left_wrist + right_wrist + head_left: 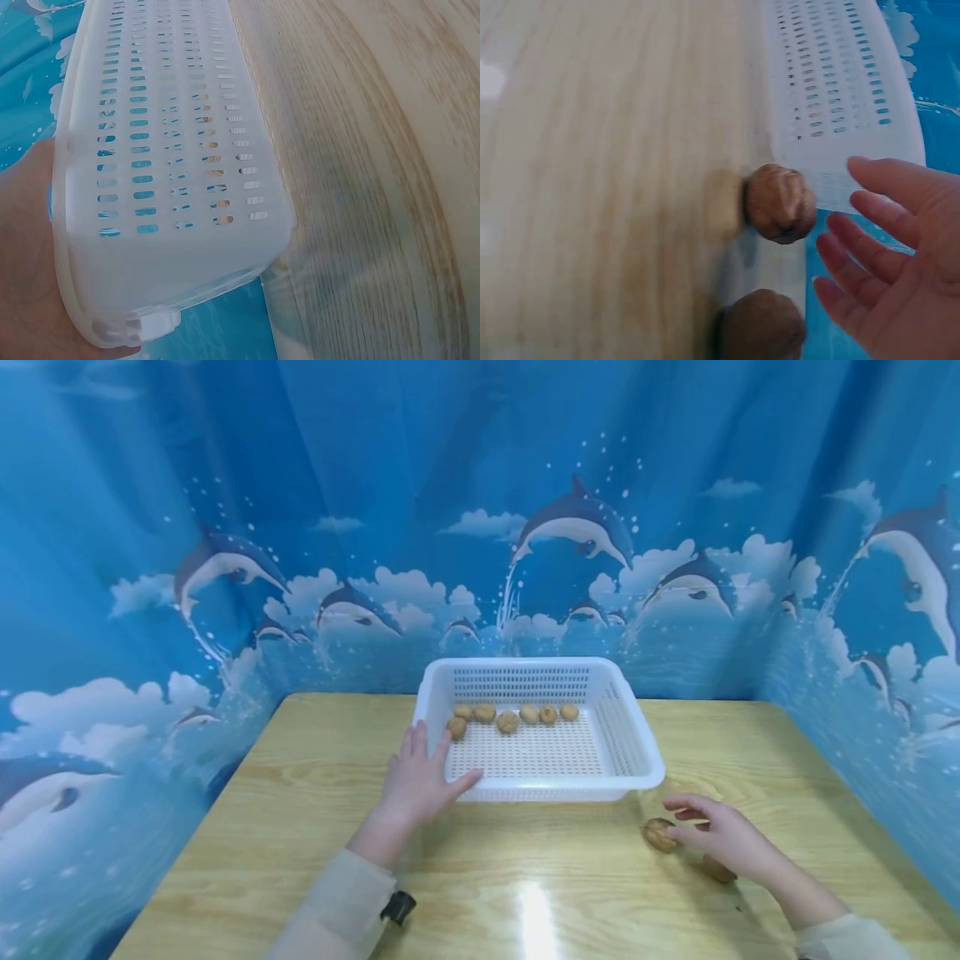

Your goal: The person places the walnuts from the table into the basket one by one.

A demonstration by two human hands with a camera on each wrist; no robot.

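A white slotted plastic basket stands on the table with several walnuts inside, mostly along its far side. My left hand rests on the basket's near left corner, fingers spread over the rim; in the left wrist view the hand lies along that rim. To the right of the basket, my right hand hovers over two loose walnuts on the table, fingers loosely bent and apart. One walnut lies before its fingertips, and the other walnut sits partly under the hand in the head view.
The wooden table ends at a blue dolphin-print curtain behind and at both sides. A small black object is at the left sleeve's cuff. Light glares off the table's near middle.
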